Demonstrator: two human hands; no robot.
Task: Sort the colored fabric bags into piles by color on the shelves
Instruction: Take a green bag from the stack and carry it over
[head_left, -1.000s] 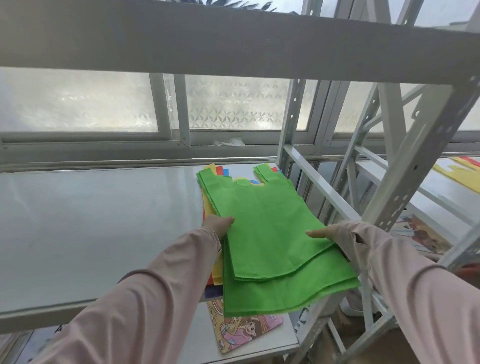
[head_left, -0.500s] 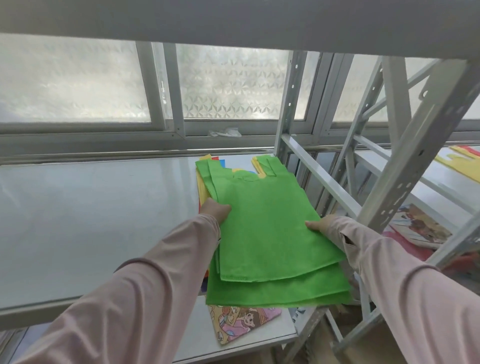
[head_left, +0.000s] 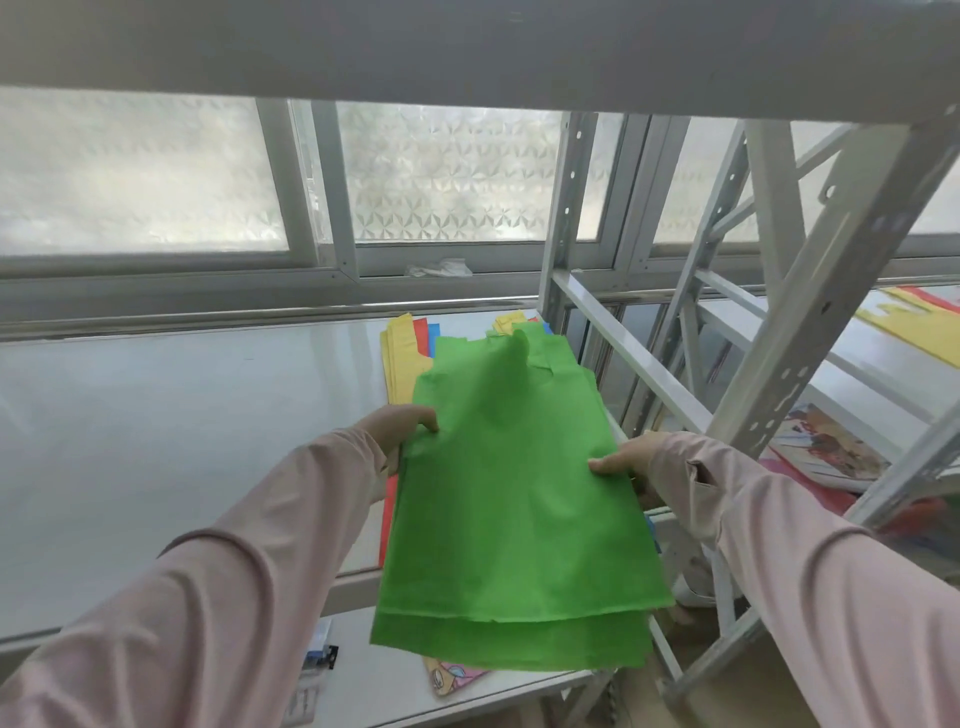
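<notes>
A stack of green fabric bags (head_left: 514, 499) is lifted off the white shelf (head_left: 182, 441), its near edge hanging past the shelf front. My left hand (head_left: 402, 428) grips the stack's left edge. My right hand (head_left: 623, 460) pinches the right edge, thumb on top. Beneath and behind the green stack lies a mixed pile showing yellow bags (head_left: 402, 358), with red and blue edges beside them. The pile's lower layers are hidden by the green bags.
Grey metal shelf uprights (head_left: 826, 291) and a slanted beam stand right of the pile. A neighbouring shelf at far right holds yellow and red bags (head_left: 904, 322). Printed cartoon bags (head_left: 826, 447) lie lower right, and another (head_left: 452, 675) sits on the shelf below. Frosted windows run behind.
Both hands have raised the green bags off the mixed pile and drawn them toward me. The yellow, red and blue bags beneath are now more exposed at the back.
</notes>
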